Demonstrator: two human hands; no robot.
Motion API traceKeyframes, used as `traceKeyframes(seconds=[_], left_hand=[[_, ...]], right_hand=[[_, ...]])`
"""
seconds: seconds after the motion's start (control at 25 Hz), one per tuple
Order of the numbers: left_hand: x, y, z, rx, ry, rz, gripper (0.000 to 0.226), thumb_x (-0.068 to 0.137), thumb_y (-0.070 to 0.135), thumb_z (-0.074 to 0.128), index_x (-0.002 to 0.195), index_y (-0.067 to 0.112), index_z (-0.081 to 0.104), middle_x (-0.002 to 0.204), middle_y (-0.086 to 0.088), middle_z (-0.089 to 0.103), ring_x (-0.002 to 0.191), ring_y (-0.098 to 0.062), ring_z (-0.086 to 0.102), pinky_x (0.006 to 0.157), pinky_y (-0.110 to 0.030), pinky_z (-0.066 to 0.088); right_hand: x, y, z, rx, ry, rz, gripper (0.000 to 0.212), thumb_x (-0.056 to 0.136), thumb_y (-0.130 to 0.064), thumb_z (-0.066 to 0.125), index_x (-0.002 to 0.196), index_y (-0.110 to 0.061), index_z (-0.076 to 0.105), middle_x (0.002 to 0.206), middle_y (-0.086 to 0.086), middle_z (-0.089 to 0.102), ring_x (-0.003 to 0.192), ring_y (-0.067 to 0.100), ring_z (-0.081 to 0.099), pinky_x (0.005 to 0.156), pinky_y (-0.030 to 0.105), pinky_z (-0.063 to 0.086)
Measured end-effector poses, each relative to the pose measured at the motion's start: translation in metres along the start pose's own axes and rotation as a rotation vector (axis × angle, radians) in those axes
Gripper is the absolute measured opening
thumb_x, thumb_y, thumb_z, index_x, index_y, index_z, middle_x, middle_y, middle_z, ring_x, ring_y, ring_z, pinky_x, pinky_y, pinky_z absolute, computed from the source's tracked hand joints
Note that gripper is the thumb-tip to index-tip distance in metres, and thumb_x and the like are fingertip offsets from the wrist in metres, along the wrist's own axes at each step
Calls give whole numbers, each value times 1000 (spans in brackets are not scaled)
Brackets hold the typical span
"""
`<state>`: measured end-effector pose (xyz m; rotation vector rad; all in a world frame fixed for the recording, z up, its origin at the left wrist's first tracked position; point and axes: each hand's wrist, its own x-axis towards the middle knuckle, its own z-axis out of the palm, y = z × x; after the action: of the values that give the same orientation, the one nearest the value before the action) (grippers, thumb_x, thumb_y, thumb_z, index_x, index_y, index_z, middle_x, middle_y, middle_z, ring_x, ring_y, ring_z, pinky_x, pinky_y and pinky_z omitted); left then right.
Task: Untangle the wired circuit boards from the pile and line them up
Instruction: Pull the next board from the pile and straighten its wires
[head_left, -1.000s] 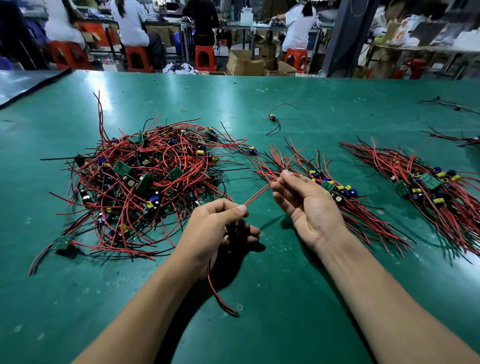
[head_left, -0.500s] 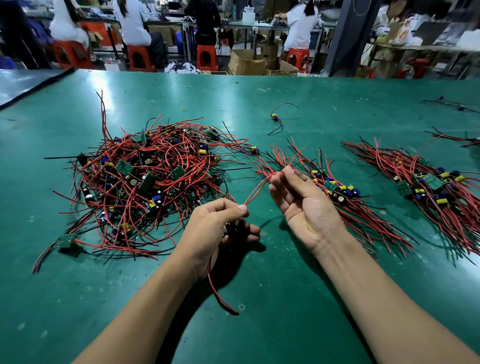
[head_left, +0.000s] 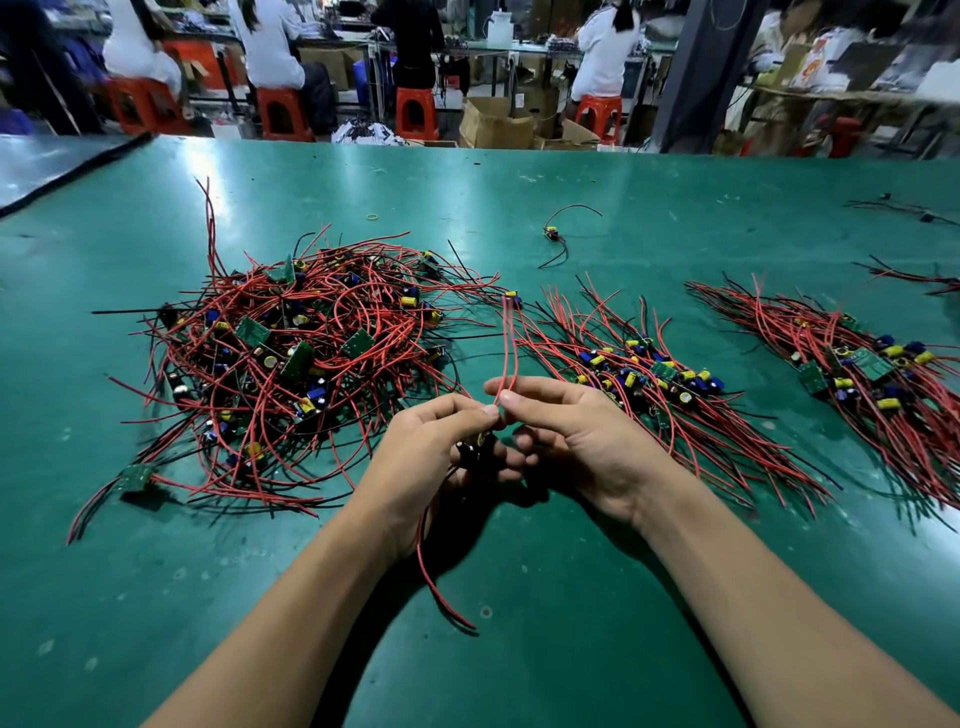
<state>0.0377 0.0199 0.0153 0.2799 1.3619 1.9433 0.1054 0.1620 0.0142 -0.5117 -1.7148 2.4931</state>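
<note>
A: Head view, what are the hands doing?
B: My left hand (head_left: 431, 447) is curling round one circuit board (head_left: 475, 448), holding it over the table (head_left: 571, 649), near centre. My right hand (head_left: 576, 436) is pinching its red wires (head_left: 511, 353) close to the board; they're pointing toward the far side.
A: The rest?
B: The tangled pile (head_left: 291, 364) is lying left. The lined-up row (head_left: 649, 374) is lying just right of my hands, with a second row (head_left: 857, 364) further right.
A: Doing it well?
B: My guess: I should be sliding the pinch along the wires to straighten them while gripping the board firmly, then laying it parallel to the nearer row.
</note>
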Motion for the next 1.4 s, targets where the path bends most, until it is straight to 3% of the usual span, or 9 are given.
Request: traceKeyframes(seconds=[0.12, 0.2, 0.32, 0.44, 0.68, 0.88, 1.16, 1.28, 1.4], left_hand=[[-2, 1, 0, -45, -64, -55, 1, 78, 2, 64, 77, 1, 65, 58, -18, 57, 48, -27, 61, 50, -33, 55], [-2, 2, -1, -65, -100, -94, 3, 77, 4, 62, 76, 3, 65, 59, -19, 57, 48, -27, 60, 49, -31, 52], [0, 1, -3, -49, -98, -87, 7, 72, 10, 63, 70, 5, 68, 59, -20, 56, 53, -29, 61, 55, -31, 54], [2, 1, -4, -33, -115, -55, 8, 74, 13, 65, 69, 7, 67, 55, -15, 57, 55, -28, 62, 54, -30, 54], [5, -3, -4, 55, -109, 0, 13, 85, 8, 63, 73, 6, 63, 57, -14, 59, 59, -29, 64, 56, -30, 55], [5, -6, -5, 106, -112, 10, 11, 79, 9, 67, 69, 10, 65, 58, -13, 57, 63, -28, 67, 61, -30, 56], [6, -7, -4, 72, -114, -11, 17, 83, 9, 65, 67, 11, 67, 57, -13, 58, 61, -28, 66, 58, -31, 56], [5, -6, -4, 72, -107, -5, 20, 86, 8, 64, 67, 11, 68, 57, -13, 59, 62, -29, 67, 59, -31, 57], [3, -4, -5, 41, -80, -8, 22, 87, 7, 62, 66, 11, 68, 57, -16, 61, 60, -29, 65, 59, -33, 58]], right_hand=[[0, 0, -1, 89, -126, 26, 25, 82, -19, 73, 106, -18, 78, 68, 0, 59, 56, 12, 51, 52, 22, 50], [0, -1, -3, 125, -145, 11, 20, 82, -18, 73, 101, -18, 79, 69, -1, 59, 54, 9, 51, 51, 22, 51], [3, 0, -4, 82, -58, -67, 12, 71, -20, 80, 82, -14, 79, 67, 1, 60, 51, 7, 48, 47, 18, 43], [7, 5, -1, 80, 62, -161, 22, 60, -28, 88, 72, -15, 75, 62, 4, 57, 47, 10, 48, 45, 19, 44], [16, 8, 3, -57, 335, -354, 31, 65, -40, 85, 59, -20, 61, 51, 1, 51, 43, 13, 44, 43, 21, 30], [22, 1, -13, 121, 510, -462, 28, 82, -8, 78, 62, -18, 62, 52, -5, 50, 42, 8, 38, 44, 19, 33], [24, 4, -12, -104, 734, -646, 25, 78, -21, 84, 72, -24, 59, 64, -9, 62, 52, 16, 49, 56, 31, 41], [22, 6, -9, -38, 726, -617, 30, 81, -17, 82, 72, -20, 54, 56, -9, 59, 43, 10, 44, 44, 24, 36], [20, 3, -5, 173, 605, -471, 31, 88, -12, 75, 74, -18, 48, 53, -7, 52, 39, 7, 40, 38, 20, 33]])
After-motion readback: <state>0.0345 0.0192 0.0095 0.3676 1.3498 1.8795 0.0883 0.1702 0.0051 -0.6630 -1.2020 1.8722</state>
